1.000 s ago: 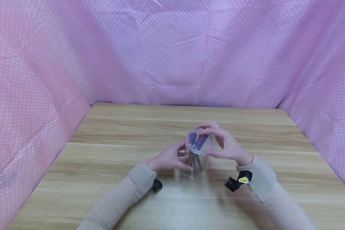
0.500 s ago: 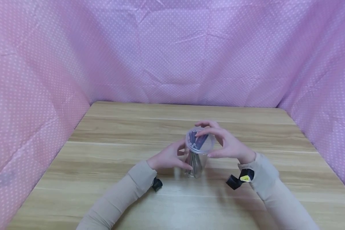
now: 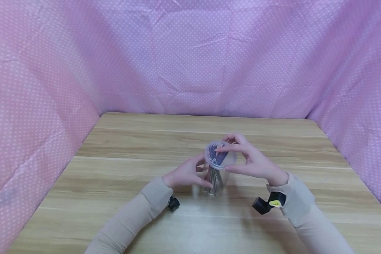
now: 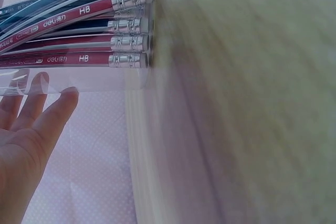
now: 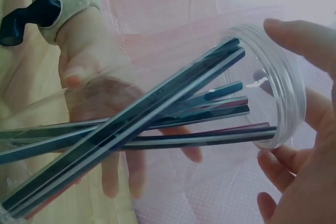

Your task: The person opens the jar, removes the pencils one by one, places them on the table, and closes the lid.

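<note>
A clear plastic jar [image 3: 223,179] with a round see-through lid [image 3: 231,159] on top stands on the table in the head view. Several pencils [image 4: 79,59], dark red and dark blue-green, lean inside it with their eraser ends down. My left hand [image 3: 185,173] holds the jar's side, thumb in front and fingers around the far side. From the right, my right hand [image 3: 254,162] grips the lid, its thumb at the near edge and a finger across the top. Close up in the right wrist view, that hand's fingers surround the lid's ridged rim [image 5: 294,93].
The jar stands on a light wooden table [image 3: 139,141]. Pink polka-dot cloth [image 3: 190,63] hangs along the back and both sides. A black wrist camera [image 3: 173,204] sits on the left sleeve, another [image 3: 261,205] on the right.
My right hand has shifted its fingers around the lid, and its wrist has moved a little to the right. The left hand and jar stay nearly in place.
</note>
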`<state>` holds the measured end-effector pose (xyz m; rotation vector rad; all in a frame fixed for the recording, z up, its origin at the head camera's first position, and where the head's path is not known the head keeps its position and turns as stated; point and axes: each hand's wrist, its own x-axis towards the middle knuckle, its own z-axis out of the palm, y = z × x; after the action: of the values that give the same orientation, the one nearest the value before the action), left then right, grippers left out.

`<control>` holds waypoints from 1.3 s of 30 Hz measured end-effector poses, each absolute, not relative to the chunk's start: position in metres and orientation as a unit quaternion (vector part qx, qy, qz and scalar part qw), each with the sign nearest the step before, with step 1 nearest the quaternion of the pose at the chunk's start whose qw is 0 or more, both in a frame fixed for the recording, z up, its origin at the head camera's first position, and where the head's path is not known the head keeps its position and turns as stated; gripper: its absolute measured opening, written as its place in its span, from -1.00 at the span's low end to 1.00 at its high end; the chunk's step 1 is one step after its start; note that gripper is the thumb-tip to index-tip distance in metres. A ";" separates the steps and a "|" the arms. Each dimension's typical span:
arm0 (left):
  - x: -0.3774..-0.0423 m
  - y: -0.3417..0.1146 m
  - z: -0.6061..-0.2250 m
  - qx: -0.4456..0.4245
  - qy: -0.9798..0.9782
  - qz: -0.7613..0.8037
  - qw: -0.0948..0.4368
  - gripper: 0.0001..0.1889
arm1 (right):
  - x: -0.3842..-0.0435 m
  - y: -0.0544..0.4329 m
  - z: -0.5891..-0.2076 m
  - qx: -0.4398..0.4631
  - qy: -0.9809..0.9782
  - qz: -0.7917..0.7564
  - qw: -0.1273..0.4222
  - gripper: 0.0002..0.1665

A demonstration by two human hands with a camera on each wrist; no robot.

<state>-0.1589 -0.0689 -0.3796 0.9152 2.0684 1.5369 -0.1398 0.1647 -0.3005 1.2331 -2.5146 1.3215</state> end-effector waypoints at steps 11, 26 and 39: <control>-0.155 -0.068 -0.378 0.329 0.747 0.545 0.194 -0.05 | -0.133 0.155 -0.309 0.359 -0.808 0.460 0.085 -0.37; -0.155 -0.068 -0.378 0.325 0.745 0.546 0.201 -0.03 | -0.135 0.157 -0.307 0.391 -0.790 0.470 0.056 -0.44; -0.164 -0.076 -0.381 0.334 0.739 0.548 0.203 -0.05 | -0.148 0.153 -0.311 0.429 -0.728 0.535 0.021 -0.46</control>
<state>-0.1643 -0.0758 -0.3806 0.9325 2.0624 1.5296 -0.1476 0.1526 -0.3115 1.3287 -2.2578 1.6574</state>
